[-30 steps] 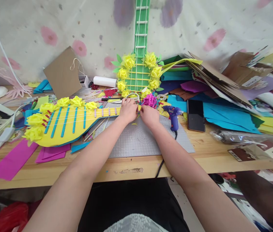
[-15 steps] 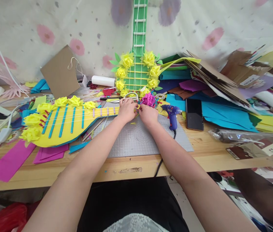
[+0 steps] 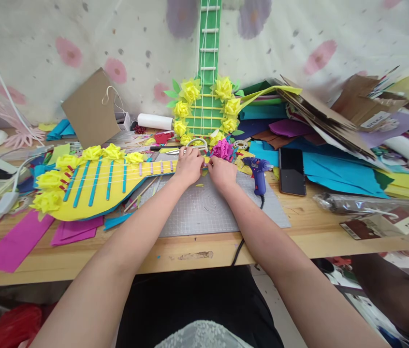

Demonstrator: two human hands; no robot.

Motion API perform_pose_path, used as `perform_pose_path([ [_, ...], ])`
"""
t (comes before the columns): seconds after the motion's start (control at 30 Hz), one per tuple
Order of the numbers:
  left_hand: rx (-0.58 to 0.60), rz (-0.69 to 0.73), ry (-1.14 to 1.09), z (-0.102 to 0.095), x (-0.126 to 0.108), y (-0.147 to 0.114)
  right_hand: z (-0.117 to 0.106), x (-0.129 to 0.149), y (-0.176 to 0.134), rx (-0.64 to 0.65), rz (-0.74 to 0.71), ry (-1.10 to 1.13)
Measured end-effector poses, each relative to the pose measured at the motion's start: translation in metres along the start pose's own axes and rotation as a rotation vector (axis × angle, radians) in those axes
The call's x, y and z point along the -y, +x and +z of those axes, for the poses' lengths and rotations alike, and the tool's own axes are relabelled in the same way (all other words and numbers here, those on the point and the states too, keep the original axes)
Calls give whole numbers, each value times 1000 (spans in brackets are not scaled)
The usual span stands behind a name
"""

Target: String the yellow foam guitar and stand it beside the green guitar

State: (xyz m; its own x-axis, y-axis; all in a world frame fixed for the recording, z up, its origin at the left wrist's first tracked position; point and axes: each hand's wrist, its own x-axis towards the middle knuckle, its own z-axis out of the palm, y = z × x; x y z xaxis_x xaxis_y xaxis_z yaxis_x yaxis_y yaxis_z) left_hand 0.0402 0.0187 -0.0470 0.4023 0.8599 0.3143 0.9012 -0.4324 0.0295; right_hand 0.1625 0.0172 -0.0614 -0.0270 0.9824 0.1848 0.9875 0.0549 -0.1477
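A yellow paper lute (image 3: 97,205) lies on its back, with blue and lilac bars, white strings and yellow paper flowers on its rim. Its neck reaches right, under my left hand (image 3: 190,166), whose fingers are closed around the neck near its end. My right hand (image 3: 222,173) is closed in a pinch at that same end; its fingertips hide what lies between them. A magenta paper flower (image 3: 222,150) sits just beyond my right hand. Behind my left hand lie scissors (image 3: 197,141), partly covered. Both hands are over the grey cutting mat (image 3: 204,212).
A blue glue gun (image 3: 258,179) stands right of my hand, its cord over the table edge. Beside it lies a phone (image 3: 291,171). A green paper instrument (image 3: 208,87) leans at the back. Cardboard sheets (image 3: 320,113) and blue paper (image 3: 331,169) are piled right.
Hardly anything differs. My left hand has shifted very slightly left along the neck, and the view has moved a touch. The lute stays in place.
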Motion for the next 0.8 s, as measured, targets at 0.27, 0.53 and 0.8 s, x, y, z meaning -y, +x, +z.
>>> perform_pose_path([
  [0.27,23,13,46,-1,-3,6,0,0,-1,0,0,-3],
  [0.53,119,-69,38,-4,-5,15,0,0,0,21,7,3],
  [0.8,136,-232,14,0,-6,21,2,-2,0,11,-6,15],
])
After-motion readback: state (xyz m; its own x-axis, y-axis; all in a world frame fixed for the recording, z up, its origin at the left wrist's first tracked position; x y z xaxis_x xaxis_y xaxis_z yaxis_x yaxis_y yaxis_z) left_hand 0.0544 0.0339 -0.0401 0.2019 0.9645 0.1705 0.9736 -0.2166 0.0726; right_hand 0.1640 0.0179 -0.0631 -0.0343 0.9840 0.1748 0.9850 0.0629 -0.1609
